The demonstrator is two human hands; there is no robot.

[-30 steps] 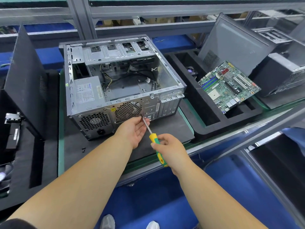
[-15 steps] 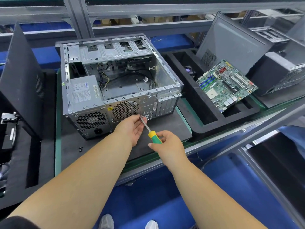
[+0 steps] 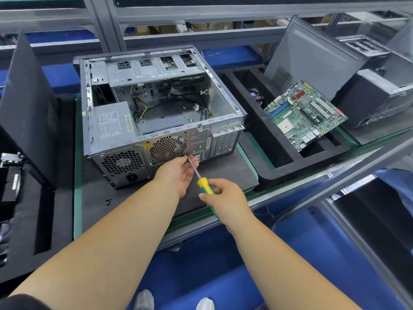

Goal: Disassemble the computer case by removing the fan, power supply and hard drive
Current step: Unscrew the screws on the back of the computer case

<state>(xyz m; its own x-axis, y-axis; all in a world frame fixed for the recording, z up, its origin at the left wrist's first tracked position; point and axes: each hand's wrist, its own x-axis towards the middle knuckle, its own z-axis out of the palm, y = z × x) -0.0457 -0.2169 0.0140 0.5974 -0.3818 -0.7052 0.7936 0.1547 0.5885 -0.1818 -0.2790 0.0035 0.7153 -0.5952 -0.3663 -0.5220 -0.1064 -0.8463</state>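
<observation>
An open grey computer case (image 3: 219,90) lies on its side on a dark foam mat (image 3: 234,173). Its rear panel faces me, with the fan grille (image 3: 168,147) in the middle and the power supply (image 3: 111,124) in the left corner. My right hand (image 3: 223,198) grips the yellow-green handle of a screwdriver (image 3: 204,183). The tip sits at the lower right corner of the fan grille. My left hand (image 3: 178,173) is cupped just under the tip, fingers touching the shaft. The hard drive is not visible.
A green motherboard (image 3: 306,113) leans in a black foam tray (image 3: 279,162) to the right. Black side panels (image 3: 26,104) stand at the left and back right. A small loose screw (image 3: 108,201) lies on the mat near the front left. Aluminium frame rails (image 3: 335,173) cross the foreground.
The view has shifted slightly; both hands stay at the fan grille's lower right corner, with the screwdriver tip pressed closer to the panel.
</observation>
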